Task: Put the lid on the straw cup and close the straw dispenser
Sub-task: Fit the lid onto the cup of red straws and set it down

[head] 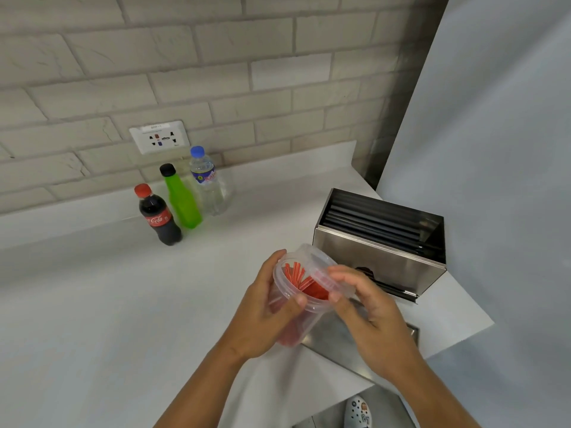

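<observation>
**Now: lid going onto cup, dispenser not yet shut**

Step in hand, by the look of it: seating the lid. Cup (pixel 295 299), clear plastic with red straws (pixel 296 274) inside, held up off the counter just in front of the dispenser (pixel 381 239), tipped so its mouth faces the camera. Left hand (pixel 265 313) wrapped round the cup wall, thumb on the near rim, fingers behind. Right hand (pixel 367 307) pinching the clear lid (pixel 324 273) at the cup's right rim, fingertips curled over the edge. Lid tilted, resting on the far and right part of the rim; near-left part of the mouth still uncovered, straws visible through it. Not snapped on.

Next move likely calls for: levelling the lid over the whole rim, pressing round the edge until seated, cup steadied by the left hand. Then setting the cup down and closing the dispenser. Dispenser a steel box, top open, dark straws stacked lengthwise inside, a few poking out at the slot low on its front. Flat steel piece on the counter just in front of it, under the hands — possibly its cover, cannot tell.

Surface: white counter (pixel 92 304), dispenser near its right edge. Well left of the dispenser, by the wall: cola bottle (pixel 159 216), green bottle (pixel 182 199), water bottle (pixel 208 183), close together. Wall socket (pixel 159 136) above them on pale brick tile. Plain grey-white panel right of the dispenser.
</observation>
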A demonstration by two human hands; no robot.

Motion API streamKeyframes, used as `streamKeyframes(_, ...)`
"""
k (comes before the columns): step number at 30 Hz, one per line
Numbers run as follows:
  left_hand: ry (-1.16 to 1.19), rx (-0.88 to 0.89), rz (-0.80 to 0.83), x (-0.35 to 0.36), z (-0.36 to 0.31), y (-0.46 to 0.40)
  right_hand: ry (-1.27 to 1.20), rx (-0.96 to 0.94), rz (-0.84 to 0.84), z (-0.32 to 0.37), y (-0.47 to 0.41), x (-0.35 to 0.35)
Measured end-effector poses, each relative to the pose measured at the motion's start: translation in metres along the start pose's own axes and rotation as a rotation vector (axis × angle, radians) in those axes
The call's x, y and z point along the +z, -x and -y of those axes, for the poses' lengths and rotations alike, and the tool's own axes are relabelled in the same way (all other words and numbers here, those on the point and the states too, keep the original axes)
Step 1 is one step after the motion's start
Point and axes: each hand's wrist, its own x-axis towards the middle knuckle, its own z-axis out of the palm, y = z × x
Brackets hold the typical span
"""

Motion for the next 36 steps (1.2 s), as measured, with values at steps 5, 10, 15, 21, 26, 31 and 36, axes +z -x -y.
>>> streamKeyframes(5, 0.018, -0.055, 0.042, 0.002, 0.001, -0.002, 0.080, -0.047, -0.005, -0.011, 0.009, 0.007)
streamKeyframes(10, 0.040, -0.080, 0.108, 0.004, 0.002, -0.005, 0.041, -0.048, -0.003, -0.019, 0.010, 0.005)
streamKeyframes(15, 0.057, -0.046, 0.104, 0.007, 0.000, -0.009, 0.059, -0.087, 0.013, -0.015, 0.004, 0.001)
streamKeyframes(21, 0.118, -0.014, -0.016, 0.014, -0.006, -0.016, -0.347, 0.148, -0.023, -0.011, 0.002, 0.014)
streamKeyframes(26, 0.134, -0.022, -0.004, 0.020, 0.003, -0.011, -0.641, 0.383, -0.110, -0.013, -0.004, 0.020)
streamKeyframes(31, 0.100, 0.019, 0.113, 0.029, 0.003, -0.007, -0.642, 0.495, -0.155, -0.022, -0.015, 0.017)
streamKeyframes(36, -0.203, 0.009, 0.043, 0.024, 0.004, -0.012, -0.547, 0.467, -0.257, -0.027, -0.019, 0.015)
